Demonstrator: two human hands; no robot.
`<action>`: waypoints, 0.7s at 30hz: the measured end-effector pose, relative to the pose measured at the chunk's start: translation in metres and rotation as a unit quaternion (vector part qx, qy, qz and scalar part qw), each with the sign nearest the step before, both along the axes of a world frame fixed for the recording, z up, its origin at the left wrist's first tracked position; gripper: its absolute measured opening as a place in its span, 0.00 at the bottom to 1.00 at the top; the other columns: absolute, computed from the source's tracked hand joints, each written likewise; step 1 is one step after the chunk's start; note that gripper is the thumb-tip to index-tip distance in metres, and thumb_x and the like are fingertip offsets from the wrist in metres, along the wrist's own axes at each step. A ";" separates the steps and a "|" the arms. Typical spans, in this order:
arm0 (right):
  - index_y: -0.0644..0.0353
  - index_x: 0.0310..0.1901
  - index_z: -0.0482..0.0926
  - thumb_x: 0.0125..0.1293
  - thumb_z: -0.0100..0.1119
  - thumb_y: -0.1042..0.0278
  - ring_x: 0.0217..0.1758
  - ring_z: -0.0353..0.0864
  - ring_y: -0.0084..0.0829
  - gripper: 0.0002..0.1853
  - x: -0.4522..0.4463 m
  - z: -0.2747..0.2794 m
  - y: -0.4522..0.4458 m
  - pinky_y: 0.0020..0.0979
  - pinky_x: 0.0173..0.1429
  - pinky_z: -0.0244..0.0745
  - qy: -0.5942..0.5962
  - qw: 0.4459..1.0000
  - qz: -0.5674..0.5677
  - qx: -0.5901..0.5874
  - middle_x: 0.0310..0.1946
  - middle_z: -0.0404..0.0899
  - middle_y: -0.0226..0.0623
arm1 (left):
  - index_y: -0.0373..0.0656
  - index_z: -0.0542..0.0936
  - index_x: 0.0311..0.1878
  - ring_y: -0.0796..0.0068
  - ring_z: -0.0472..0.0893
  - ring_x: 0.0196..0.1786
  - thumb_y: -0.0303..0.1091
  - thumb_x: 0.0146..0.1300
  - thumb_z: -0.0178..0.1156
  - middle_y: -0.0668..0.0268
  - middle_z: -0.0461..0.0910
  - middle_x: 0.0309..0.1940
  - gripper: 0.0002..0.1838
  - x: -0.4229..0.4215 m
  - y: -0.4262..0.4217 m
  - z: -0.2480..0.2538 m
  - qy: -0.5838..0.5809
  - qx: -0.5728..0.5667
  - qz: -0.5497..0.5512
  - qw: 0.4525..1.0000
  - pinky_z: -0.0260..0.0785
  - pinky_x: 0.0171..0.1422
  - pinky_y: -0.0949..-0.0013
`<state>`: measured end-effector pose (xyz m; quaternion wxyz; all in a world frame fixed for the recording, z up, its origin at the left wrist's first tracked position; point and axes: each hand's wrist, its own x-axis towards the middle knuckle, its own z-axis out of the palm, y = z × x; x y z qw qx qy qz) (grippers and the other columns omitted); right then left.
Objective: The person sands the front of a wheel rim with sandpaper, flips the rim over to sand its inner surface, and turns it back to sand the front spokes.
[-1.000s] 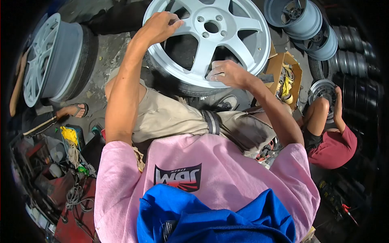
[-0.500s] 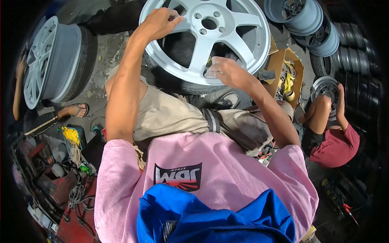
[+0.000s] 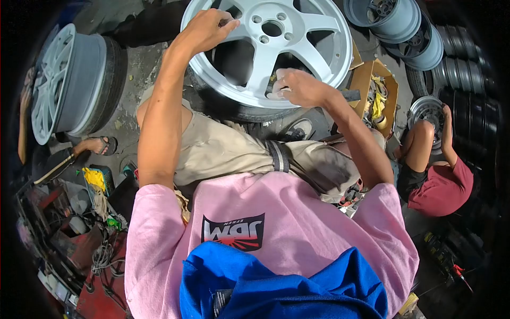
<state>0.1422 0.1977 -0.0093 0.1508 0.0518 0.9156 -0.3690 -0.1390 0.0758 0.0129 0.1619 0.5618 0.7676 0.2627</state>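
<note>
Pale blue wheel [image 3: 265,52], pink shirt [image 3: 303,226], blue cloth [image 3: 287,287]; grey-striped dark belt [image 3: 278,157]

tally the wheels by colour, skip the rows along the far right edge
Pale grey wheels: 4 (one at the left hand and right hand, one at the picture's left, two stacked at upper right)
Silver wheel: 1 (by the person in the dark red shirt)
Total: 5
</note>
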 end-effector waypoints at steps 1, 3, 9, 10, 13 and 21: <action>0.68 0.42 0.83 0.62 0.57 0.71 0.47 0.80 0.53 0.11 0.000 -0.003 0.005 0.48 0.53 0.73 0.012 0.996 0.008 0.085 0.42 0.78 0.51 | 0.36 0.86 0.49 0.53 0.85 0.43 0.47 0.71 0.60 0.50 0.87 0.42 0.21 0.001 -0.002 -0.001 0.005 0.018 -0.001 1.000 0.75 0.52 0.57; 0.67 0.42 0.84 0.62 0.57 0.71 0.47 0.80 0.53 0.11 0.001 -0.002 0.008 0.48 0.53 0.73 0.025 0.985 0.018 0.169 0.43 0.78 0.51 | 0.36 0.86 0.49 0.53 0.84 0.43 0.47 0.71 0.60 0.50 0.87 0.42 0.21 0.002 -0.006 0.001 0.010 0.037 0.000 0.999 0.75 0.53 0.57; 0.64 0.40 0.85 0.62 0.56 0.72 0.46 0.82 0.54 0.10 0.003 0.005 -0.014 0.48 0.51 0.74 0.086 0.995 0.033 0.030 0.40 0.82 0.51 | 0.34 0.86 0.48 0.53 0.84 0.44 0.46 0.71 0.61 0.49 0.87 0.41 0.20 0.002 -0.010 0.004 0.016 0.041 -0.002 0.999 0.75 0.54 0.57; 0.63 0.35 0.84 0.59 0.56 0.72 0.44 0.83 0.53 0.07 0.004 0.006 -0.022 0.48 0.50 0.77 0.102 0.994 -0.011 0.043 0.36 0.83 0.51 | 0.34 0.86 0.48 0.52 0.85 0.43 0.45 0.71 0.61 0.49 0.87 0.42 0.20 0.003 -0.008 0.002 0.008 0.043 -0.007 0.999 0.75 0.53 0.57; 0.61 0.30 0.83 0.57 0.56 0.72 0.41 0.85 0.52 0.06 0.022 0.004 -0.009 0.46 0.48 0.79 0.093 0.988 -0.018 0.122 0.33 0.85 0.50 | 0.34 0.86 0.47 0.49 0.85 0.41 0.44 0.70 0.61 0.47 0.86 0.38 0.19 0.011 -0.005 -0.004 0.004 0.075 -0.025 0.997 0.75 0.51 0.55; 0.63 0.40 0.84 0.61 0.57 0.71 0.48 0.82 0.52 0.10 0.016 -0.007 -0.022 0.49 0.54 0.76 0.169 0.973 0.018 0.159 0.41 0.83 0.49 | 0.30 0.85 0.45 0.48 0.84 0.36 0.42 0.70 0.62 0.45 0.86 0.35 0.20 0.030 -0.004 0.002 0.010 0.021 -0.043 0.999 0.75 0.46 0.57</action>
